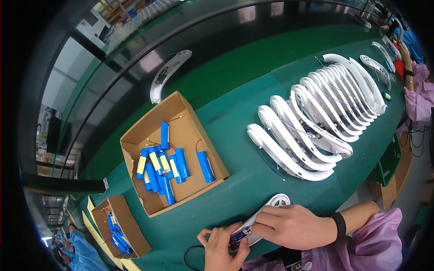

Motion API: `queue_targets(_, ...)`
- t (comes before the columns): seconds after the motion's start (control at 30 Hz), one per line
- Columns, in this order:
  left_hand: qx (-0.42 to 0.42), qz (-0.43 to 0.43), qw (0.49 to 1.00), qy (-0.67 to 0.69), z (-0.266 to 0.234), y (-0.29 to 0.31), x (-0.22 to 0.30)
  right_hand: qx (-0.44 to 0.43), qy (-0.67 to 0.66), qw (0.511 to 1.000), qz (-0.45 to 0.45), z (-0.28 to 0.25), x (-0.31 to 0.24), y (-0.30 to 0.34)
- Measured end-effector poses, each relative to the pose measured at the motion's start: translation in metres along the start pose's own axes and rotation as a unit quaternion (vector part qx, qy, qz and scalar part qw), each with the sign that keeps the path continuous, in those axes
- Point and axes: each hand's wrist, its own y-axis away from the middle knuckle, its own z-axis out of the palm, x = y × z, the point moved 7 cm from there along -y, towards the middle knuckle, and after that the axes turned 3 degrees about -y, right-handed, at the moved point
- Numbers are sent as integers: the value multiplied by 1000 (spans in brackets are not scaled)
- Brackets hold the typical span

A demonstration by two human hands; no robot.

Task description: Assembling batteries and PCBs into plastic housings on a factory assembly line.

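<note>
Pinching open casing (247, 224) between left hand (222, 248) and right hand (294, 226), lower centre.
Leaving more casings (316, 97) open, right; batteries (181, 162) boxed, left.

Two cardboard boxes (195, 131) can be spotted at left, ten-plus blue batteries (181, 162) inside; two hands (296, 226) and one white curved housing (248, 225) bottom centre; ten-plus more housings (282, 158) right.

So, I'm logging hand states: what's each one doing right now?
Left hand: closed around the near end of the white casing.
Right hand: fingers curled against the same casing; grip cannot be told.
</note>
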Motion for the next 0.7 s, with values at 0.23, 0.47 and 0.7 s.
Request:
queue_targets(0.23,-8,-1,1000,-1,1,0,-1,14,1,1000,-6,1,4,-2)
queue_targets(0.47,64,24,998,-4,-7,3,-17,57,-32,998,15,9,9,0)
queue_targets(0.7,61,-30,997,23,-15,7,-17,58,-53,997,18,9,10,0)
